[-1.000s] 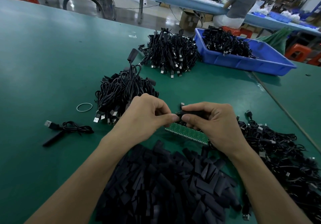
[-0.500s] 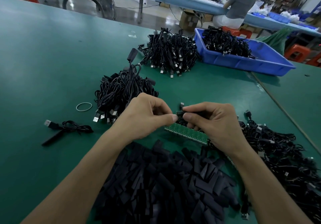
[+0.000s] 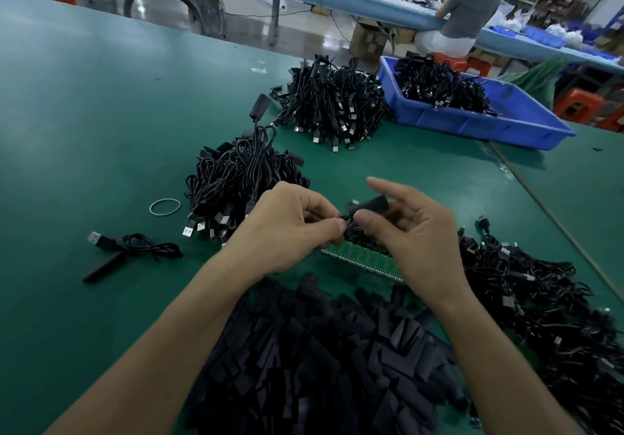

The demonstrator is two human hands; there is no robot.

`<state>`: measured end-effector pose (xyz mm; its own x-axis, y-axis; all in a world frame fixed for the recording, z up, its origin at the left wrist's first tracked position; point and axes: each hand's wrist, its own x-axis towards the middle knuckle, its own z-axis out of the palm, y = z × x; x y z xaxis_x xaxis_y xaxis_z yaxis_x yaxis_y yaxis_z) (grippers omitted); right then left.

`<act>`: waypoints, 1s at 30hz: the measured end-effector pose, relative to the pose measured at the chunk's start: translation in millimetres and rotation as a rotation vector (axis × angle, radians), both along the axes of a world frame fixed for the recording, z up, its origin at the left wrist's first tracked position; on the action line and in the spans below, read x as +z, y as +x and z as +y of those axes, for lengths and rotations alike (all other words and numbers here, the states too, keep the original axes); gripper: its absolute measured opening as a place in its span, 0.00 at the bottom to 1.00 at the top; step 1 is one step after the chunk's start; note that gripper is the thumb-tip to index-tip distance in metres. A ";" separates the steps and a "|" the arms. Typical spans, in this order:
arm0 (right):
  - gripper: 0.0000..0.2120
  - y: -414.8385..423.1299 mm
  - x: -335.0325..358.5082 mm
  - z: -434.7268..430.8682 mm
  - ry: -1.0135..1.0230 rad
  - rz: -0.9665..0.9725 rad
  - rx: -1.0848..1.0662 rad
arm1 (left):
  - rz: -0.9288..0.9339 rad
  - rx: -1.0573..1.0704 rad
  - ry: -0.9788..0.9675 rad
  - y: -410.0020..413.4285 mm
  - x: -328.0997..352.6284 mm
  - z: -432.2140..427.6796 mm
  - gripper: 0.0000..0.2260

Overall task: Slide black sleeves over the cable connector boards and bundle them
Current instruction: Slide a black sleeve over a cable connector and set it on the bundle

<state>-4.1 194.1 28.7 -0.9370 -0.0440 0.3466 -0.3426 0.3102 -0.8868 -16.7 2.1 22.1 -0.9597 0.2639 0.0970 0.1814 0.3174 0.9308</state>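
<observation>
My left hand (image 3: 287, 228) pinches a thin black cable between thumb and forefinger, right at the mouth of a black sleeve (image 3: 371, 205). My right hand (image 3: 415, 232) holds that sleeve between thumb and middle fingers, with the index finger stretched out above it. The connector board is hidden inside the sleeve or behind my fingers. Under my hands lies a green strip of circuit boards (image 3: 361, 260). A big heap of loose black sleeves (image 3: 324, 357) fills the table in front of me.
Bundled cable piles lie at the left (image 3: 236, 178) and further back (image 3: 334, 103). A blue bin (image 3: 472, 123) with cables stands at the back right. Loose cables (image 3: 547, 306) spread at my right. A rubber band (image 3: 164, 206) and a single sleeved cable (image 3: 128, 248) lie left.
My right index finger has lifted off and now points up-left, baring the sleeve. Both hands stay together over the green strip.
</observation>
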 end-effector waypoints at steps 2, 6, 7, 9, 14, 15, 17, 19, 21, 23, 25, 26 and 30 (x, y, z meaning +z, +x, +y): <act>0.16 1.1 -1.5 -2.3 -0.098 0.042 -0.122 | 0.006 0.042 0.005 0.0 -0.1 -0.1 0.06; 0.14 3.7 -3.2 -10.4 -0.102 0.098 -0.145 | 0.023 0.063 0.016 -0.3 -0.4 0.4 0.06; 0.15 4.5 -2.5 -12.9 -0.088 0.111 -0.140 | 0.025 0.061 0.022 0.0 -0.1 0.8 0.06; 0.17 5.6 -1.2 -17.6 -0.064 0.148 -0.143 | 0.030 0.057 0.038 0.5 0.7 1.0 0.05; 0.19 7.5 -0.2 -24.6 -0.029 0.227 -0.158 | 0.061 0.061 0.055 1.0 3.9 -1.9 0.03; 0.20 7.7 0.2 -25.5 -0.027 0.233 -0.156 | 0.070 0.061 0.057 1.4 4.4 -2.3 0.03; 0.21 7.4 -0.1 -27.3 -0.026 0.227 -0.149 | 0.083 0.067 0.060 1.8 5.1 -2.1 0.03; 0.21 7.3 -1.3 -28.6 -0.047 0.216 -0.147 | 0.092 0.078 0.067 1.6 5.4 -1.3 0.04; 0.20 8.7 -2.6 -30.4 -0.082 0.216 -0.151 | 0.098 0.088 0.084 1.8 5.0 -0.5 0.04; 0.18 10.4 -4.3 -34.1 -0.140 0.205 -0.147 | 0.113 0.099 0.088 1.8 4.5 0.2 0.05; 0.17 11.5 -4.8 -37.9 -0.180 0.188 -0.141 | 0.128 0.111 0.085 1.8 3.2 1.5 0.05; 0.17 12.0 -4.4 -39.2 -0.185 0.181 -0.141 | 0.128 0.117 0.089 2.3 2.5 2.2 0.05; 0.17 10.0 0.4 -39.3 -0.179 0.161 -0.123 | 0.144 0.120 0.104 2.2 1.7 3.1 0.05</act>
